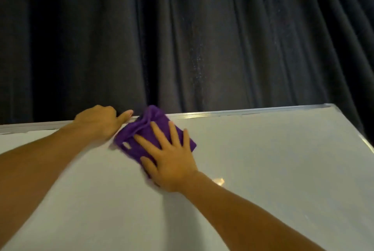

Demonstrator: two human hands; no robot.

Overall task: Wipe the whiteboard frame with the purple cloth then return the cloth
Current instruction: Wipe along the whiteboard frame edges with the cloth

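A white whiteboard (273,159) fills the lower part of the head view, with a silver frame (242,111) along its top edge. The purple cloth (141,129) lies bunched against the top frame near the middle. My right hand (172,161) presses flat on the cloth with fingers spread. My left hand (101,123) grips the top frame just left of the cloth, fingers curled over the edge and thumb pointing toward the cloth.
A dark pleated curtain (182,38) hangs behind the board. The frame's right corner (332,106) and right edge (362,139) slope down at the right. A light glare (218,181) shows on the board near my right wrist.
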